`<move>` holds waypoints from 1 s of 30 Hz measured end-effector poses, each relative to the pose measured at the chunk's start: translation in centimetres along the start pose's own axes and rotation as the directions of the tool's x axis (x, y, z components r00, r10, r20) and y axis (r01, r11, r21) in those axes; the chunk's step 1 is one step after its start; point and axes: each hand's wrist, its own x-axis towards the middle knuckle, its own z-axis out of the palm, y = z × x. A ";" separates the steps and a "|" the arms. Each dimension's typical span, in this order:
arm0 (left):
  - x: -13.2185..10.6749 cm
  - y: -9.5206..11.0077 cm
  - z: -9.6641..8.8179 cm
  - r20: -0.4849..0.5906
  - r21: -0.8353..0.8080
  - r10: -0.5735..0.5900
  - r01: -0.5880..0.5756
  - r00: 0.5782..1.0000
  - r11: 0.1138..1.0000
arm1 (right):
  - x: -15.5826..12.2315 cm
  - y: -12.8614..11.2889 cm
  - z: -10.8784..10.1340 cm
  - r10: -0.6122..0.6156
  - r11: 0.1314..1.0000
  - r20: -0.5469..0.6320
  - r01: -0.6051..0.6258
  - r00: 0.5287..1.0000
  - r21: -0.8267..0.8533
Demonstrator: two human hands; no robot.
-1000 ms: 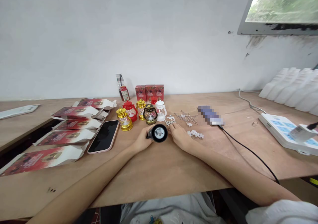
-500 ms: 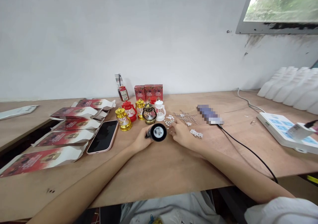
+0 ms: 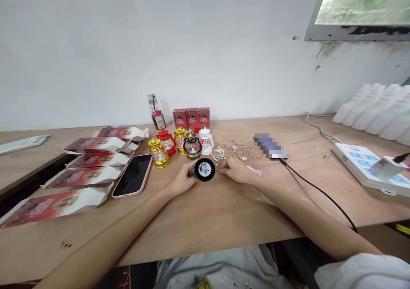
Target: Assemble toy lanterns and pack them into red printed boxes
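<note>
My left hand [image 3: 182, 180] is wrapped round a small black lantern [image 3: 203, 169] lying on its side on the wooden table [image 3: 205, 214], its round underside facing me. My right hand [image 3: 235, 170] rests just right of it, fingers curled in a pinch; what they hold, if anything, is too small to see. Small silvery button cells [image 3: 219, 156] lie just beyond my right fingertips. Behind stand several toy lanterns: gold [image 3: 159, 154], red [image 3: 167, 141], black and gold [image 3: 192, 146] and white [image 3: 206, 142].
A phone [image 3: 133, 175] lies face up left of the lanterns. Flattened red cartons [image 3: 83, 160] fan out at the left. Red boxes [image 3: 191, 117] stand at the back. Wire pieces [image 3: 240, 150], a cable [image 3: 317, 190] and a white power strip [image 3: 371, 169] lie to the right.
My right hand has drawn back from the button cells toward the black lantern and closed into a pinch. The left hand and lantern stay put.
</note>
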 end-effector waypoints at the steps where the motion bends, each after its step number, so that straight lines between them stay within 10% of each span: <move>1: 0.0 0.0 0.0 0.004 0.001 0.000 0.000 1.000 1.000 | 0.0 0.0 0.1 -0.010 1.000 0.007 0.010 1.000 0.002; 18: 0.0 -0.4 0.0 0.035 -0.032 0.036 -0.035 0.999 0.999 | -0.1 -0.4 0.2 -0.069 0.998 0.081 0.068 0.994 0.007; 22: 0.0 -0.5 -0.1 0.038 -0.026 0.038 -0.037 0.999 0.999 | -0.2 -0.7 0.7 -0.073 0.995 -0.069 0.077 0.995 0.057; 30: 0.0 -0.2 0.2 0.039 -0.043 0.056 -0.054 0.998 0.998 | -2.0 -3.3 -0.7 -0.206 0.855 -0.667 0.464 0.715 0.233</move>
